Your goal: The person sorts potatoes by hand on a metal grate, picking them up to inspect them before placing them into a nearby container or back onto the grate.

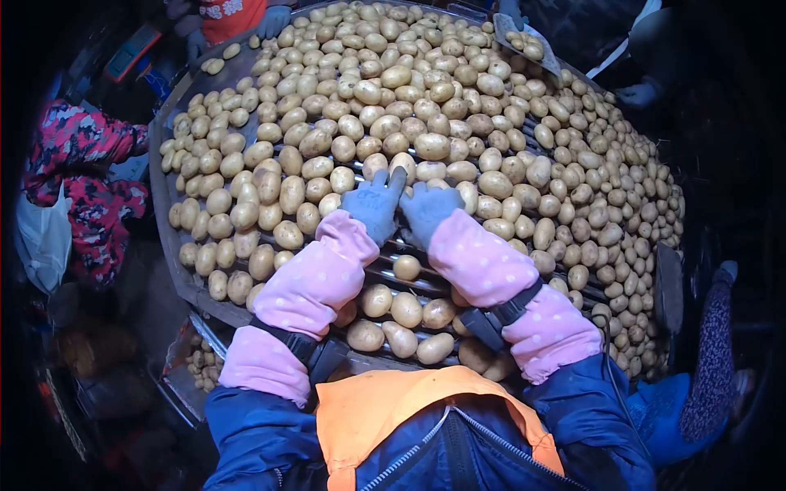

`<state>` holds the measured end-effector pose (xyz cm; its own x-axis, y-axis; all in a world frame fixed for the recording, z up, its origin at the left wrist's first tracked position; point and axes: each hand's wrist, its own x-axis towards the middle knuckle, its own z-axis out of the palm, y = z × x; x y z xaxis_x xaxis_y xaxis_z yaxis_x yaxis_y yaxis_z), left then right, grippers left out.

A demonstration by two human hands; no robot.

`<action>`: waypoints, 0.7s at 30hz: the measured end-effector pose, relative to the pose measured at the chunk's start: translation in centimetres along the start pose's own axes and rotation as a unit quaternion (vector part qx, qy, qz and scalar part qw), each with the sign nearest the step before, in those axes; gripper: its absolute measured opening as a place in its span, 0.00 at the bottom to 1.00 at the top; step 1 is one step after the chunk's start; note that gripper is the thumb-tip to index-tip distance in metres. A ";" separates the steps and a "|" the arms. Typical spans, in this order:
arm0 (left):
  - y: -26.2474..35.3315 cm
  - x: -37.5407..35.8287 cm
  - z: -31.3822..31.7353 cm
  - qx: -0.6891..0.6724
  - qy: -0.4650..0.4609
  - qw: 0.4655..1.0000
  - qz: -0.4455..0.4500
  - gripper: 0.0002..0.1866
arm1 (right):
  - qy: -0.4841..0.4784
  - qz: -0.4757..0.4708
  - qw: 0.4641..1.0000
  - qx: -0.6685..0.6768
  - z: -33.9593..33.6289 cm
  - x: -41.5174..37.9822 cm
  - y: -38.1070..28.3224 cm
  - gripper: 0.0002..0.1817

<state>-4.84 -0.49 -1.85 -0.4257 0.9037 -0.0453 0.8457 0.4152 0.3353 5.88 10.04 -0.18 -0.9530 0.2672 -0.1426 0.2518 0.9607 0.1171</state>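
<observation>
The left hand [372, 206], gloved, stretches two fingers slightly apart against a potato [404, 163] in the middle of the table. The right hand [429, 214], just beside it, bends its fingers down out of sight, so I cannot tell whether they grip anything. Light fingertip pressure and a slow roll would probably turn this potato without bruising it, and low wrists would suit the work. Nearer, a lone potato [407, 268] sits on dark bars [419, 286], whose gaps could catch a fingertip. Other potatoes [246, 215] crowd left, right and far. At the far left rests another person's gloved hand [274, 22].
</observation>
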 end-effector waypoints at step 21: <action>2.5 -8.4 -0.2 -0.919 -0.156 0.360 -0.030 0.30 | 0.014 -0.019 0.859 0.512 -5.4 -7.7 0.2 0.40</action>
<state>0.80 -7.06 -0.43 -0.1255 0.9857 -0.1123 -0.9268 -0.0761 0.3677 12.41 7.76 6.24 -0.9638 0.2467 -0.1015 0.2228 0.5351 -0.8149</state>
